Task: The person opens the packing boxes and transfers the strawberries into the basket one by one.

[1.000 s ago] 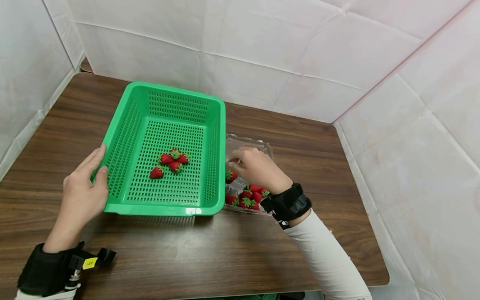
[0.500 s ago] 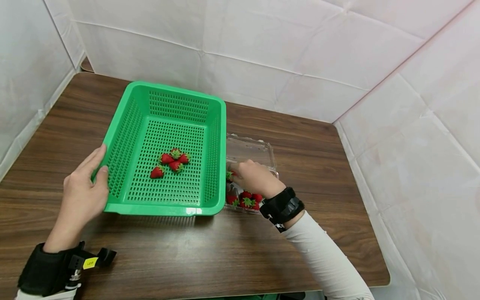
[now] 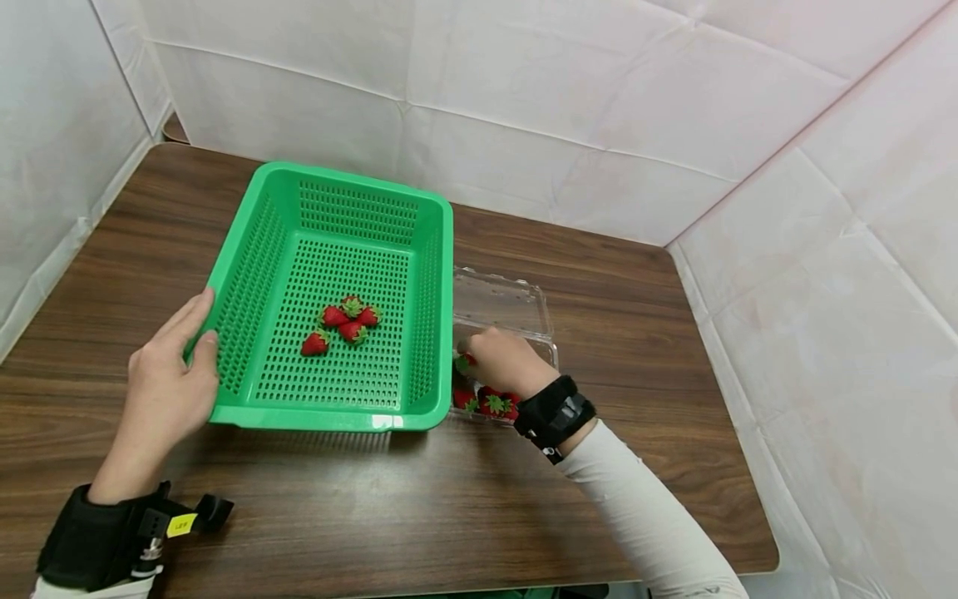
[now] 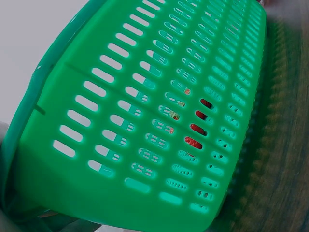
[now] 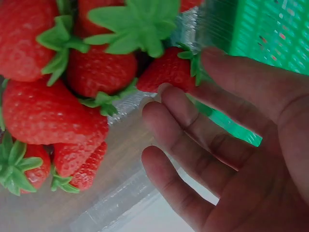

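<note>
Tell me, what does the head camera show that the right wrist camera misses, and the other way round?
Only the head view shows the left hand on the green basket's side, five strawberries inside it, and the table. Only the right wrist view shows the fingertips touching one strawberry. Both show the right hand, the clear container and the basket.

White sleeves, black wrist straps; yellow tag on the left strap
</note>
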Tool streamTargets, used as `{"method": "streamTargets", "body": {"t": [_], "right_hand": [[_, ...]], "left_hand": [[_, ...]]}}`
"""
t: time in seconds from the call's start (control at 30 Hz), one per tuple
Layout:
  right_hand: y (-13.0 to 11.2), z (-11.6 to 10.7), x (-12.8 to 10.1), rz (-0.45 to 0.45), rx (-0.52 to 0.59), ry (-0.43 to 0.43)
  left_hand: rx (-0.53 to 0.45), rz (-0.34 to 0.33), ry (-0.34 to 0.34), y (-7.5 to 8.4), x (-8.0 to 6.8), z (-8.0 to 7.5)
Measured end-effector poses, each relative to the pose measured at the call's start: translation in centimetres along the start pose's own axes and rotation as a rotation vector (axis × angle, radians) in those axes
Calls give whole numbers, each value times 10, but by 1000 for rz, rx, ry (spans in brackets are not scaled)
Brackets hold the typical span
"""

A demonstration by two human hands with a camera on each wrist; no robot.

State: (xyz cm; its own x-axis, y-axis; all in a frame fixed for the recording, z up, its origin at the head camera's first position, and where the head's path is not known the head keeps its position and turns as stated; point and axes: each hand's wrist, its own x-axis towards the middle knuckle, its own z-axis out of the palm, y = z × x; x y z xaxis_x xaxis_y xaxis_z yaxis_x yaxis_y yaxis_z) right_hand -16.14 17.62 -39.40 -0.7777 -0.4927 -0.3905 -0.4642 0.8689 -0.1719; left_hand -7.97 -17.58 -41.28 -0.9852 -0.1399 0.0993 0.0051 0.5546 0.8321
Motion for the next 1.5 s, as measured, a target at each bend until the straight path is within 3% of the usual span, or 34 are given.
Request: {"method": "streamTargets", "body": {"t": [0.63,1.2,1.5], "right_hand": [[-6,5,4,14,-171,-35],[-7,-5,-3,23,-129,5],[-14,-21,-13,52,-133,22]], "left_hand": [[-5,2,2,1,-1,0],[-4,-3,1,1,0,0],[-5,2,6,1,0,0]]}}
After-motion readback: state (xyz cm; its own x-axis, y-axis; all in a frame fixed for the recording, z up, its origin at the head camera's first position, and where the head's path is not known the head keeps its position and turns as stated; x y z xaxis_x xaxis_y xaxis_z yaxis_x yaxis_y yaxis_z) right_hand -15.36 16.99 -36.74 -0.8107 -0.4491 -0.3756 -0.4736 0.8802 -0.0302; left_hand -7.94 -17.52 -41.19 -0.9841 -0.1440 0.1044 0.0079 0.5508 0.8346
